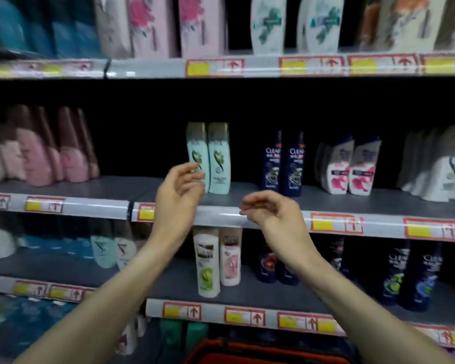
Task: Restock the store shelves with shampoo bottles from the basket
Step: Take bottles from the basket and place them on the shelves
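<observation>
Two pale green shampoo bottles (216, 158) stand upright side by side on the middle shelf (116, 186). My left hand (179, 195) is raised just in front of the left bottle, fingers curled and apart, holding nothing. My right hand (271, 208) hovers in front of the shelf edge to the right of it, fingers loosely bent and empty. At the bottom edge of the view the rim of a red basket (260, 350) shows; its contents are hidden.
Dark blue bottles (284, 166) and white-pink bottles (350, 169) stand right of the green pair. Pink bottles (45, 153) fill the left of the shelf, with a bare gap between. More bottles (218, 261) line the shelf below, and others stand on the shelf above.
</observation>
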### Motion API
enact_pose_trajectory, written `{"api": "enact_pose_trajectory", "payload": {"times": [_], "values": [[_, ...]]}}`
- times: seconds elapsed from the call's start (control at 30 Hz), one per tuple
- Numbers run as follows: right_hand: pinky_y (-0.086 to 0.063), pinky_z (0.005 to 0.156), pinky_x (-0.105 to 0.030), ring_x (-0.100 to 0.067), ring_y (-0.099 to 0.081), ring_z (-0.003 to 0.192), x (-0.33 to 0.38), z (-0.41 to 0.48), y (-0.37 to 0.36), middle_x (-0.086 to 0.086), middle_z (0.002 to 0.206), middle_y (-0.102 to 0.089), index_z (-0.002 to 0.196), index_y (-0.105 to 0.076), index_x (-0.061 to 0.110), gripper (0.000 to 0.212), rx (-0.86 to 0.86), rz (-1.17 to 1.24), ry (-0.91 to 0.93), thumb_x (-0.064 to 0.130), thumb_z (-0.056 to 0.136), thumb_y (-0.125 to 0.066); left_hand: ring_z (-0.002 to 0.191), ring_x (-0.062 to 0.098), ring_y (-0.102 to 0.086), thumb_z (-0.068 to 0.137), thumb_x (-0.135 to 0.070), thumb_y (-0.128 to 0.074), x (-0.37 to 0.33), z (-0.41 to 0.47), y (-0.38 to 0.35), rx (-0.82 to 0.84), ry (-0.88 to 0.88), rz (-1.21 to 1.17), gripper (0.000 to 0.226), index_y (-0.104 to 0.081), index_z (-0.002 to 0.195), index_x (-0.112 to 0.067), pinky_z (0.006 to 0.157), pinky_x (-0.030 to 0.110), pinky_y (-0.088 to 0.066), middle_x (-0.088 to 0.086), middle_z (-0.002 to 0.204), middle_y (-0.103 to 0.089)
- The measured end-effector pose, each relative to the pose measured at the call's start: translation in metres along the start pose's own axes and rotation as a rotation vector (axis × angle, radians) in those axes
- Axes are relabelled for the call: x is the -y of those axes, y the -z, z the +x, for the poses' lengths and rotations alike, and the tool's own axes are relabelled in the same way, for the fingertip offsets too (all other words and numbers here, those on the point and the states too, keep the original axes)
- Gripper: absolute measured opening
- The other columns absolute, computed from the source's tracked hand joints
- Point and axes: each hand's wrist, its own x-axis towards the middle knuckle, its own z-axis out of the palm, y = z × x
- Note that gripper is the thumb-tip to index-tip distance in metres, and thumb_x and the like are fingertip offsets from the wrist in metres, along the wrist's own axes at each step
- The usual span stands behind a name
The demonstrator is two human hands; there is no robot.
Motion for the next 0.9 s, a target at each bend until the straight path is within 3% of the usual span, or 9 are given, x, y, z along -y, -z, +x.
{"api": "enact_pose_trajectory", "payload": {"times": [0.1,0.17,0.23,0.3,0.37,0.53,0.63,0.73,0.9], "values": [[-0.053,0.088,-0.017,0.004,-0.068,0.1,0.006,0.056,-0.02,0.021,0.098,-0.074,0.12,-0.065,0.026,0.037,-0.001,-0.077,-0.025,0.01,0.087,-0.068,0.12,0.015,-0.056,0.082,-0.005,-0.07,0.019,0.058,0.02,-0.062,0.217,-0.022,0.073,-0.043,0.148,-0.023,0.101,0.034,-0.048,0.002,0.148,-0.052],[-0.047,0.1,-0.025,-0.005,-0.06,0.121,-0.003,0.092,-0.031,0.02,0.122,-0.064,0.142,-0.051,0.021,0.061,0.011,-0.117,-0.118,0.011,0.085,-0.072,0.131,0.02,-0.046,0.084,0.007,-0.065,0.034,0.088,0.024,-0.038,0.386,-0.026,0.089,-0.027,0.16,-0.02,0.097,0.033,-0.043,0.004,0.163,-0.034],[-0.04,0.105,-0.032,-0.021,-0.046,0.14,-0.015,0.121,-0.039,0.001,0.15,-0.05,0.157,-0.033,0.016,0.085,0.035,-0.168,-0.238,0.011,0.082,-0.075,0.122,0.025,-0.054,0.08,0.013,-0.06,0.048,0.11,0.024,0.022,0.506,-0.043,0.096,-0.021,0.163,-0.019,0.084,0.031,-0.044,0.006,0.158,-0.041],[-0.037,0.105,-0.033,-0.026,-0.042,0.143,-0.026,0.143,-0.047,-0.007,0.157,-0.043,0.162,-0.02,0.014,0.101,0.076,-0.178,-0.329,0.009,0.079,-0.077,0.105,0.022,-0.061,0.075,0.017,-0.055,0.054,0.127,0.02,0.119,0.571,-0.06,0.101,-0.021,0.163,-0.019,0.075,0.03,-0.044,-0.002,0.127,-0.059],[-0.04,0.104,-0.033,-0.026,-0.05,0.135,-0.033,0.16,-0.054,-0.008,0.147,-0.054,0.162,-0.014,0.011,0.108,0.106,-0.148,-0.364,0.007,0.078,-0.082,0.118,0.024,-0.059,0.069,0.02,-0.053,0.058,0.145,0.016,0.203,0.595,-0.045,0.101,-0.028,0.16,-0.016,0.092,0.033,-0.052,-0.004,0.124,-0.061],[-0.056,0.1,-0.042,-0.02,-0.07,0.105,-0.045,0.175,-0.067,-0.003,0.113,-0.073,0.14,-0.035,0.009,0.089,0.125,-0.092,-0.372,0.004,0.07,-0.091,0.119,0.038,-0.064,0.05,0.019,-0.049,0.064,0.157,0.008,0.325,0.6,-0.016,0.075,-0.056,0.121,-0.002,0.104,0.054,-0.053,0.018,0.118,-0.073],[-0.058,0.098,-0.045,-0.026,-0.071,0.107,-0.051,0.181,-0.067,-0.012,0.117,-0.073,0.137,-0.041,0.004,0.079,0.137,0.007,-0.377,-0.008,0.074,-0.085,0.114,0.036,-0.068,0.039,0.012,-0.049,0.073,0.159,0.008,0.41,0.564,-0.054,0.075,-0.065,0.112,-0.001,0.1,0.051,-0.056,0.018,0.112,-0.077],[-0.053,0.104,-0.05,-0.031,-0.067,0.118,-0.051,0.185,-0.068,-0.017,0.126,-0.07,0.14,-0.043,0.001,0.071,0.199,0.072,-0.382,-0.017,0.08,-0.075,0.11,0.033,-0.07,0.053,0.022,-0.042,0.075,0.158,0.006,0.432,0.587,-0.069,0.063,-0.069,0.103,-0.005,0.096,0.045,-0.057,0.017,0.11,-0.077],[-0.058,0.085,-0.025,-0.012,-0.073,0.102,-0.057,0.185,-0.07,-0.003,0.113,-0.076,0.113,-0.067,0.019,0.045,0.276,0.104,-0.29,-0.02,0.092,-0.056,0.117,0.038,-0.065,0.07,0.024,-0.038,0.075,0.154,0.003,0.368,0.585,-0.041,0.064,-0.059,0.127,0.005,0.101,0.049,-0.055,0.022,0.123,-0.071]]}}
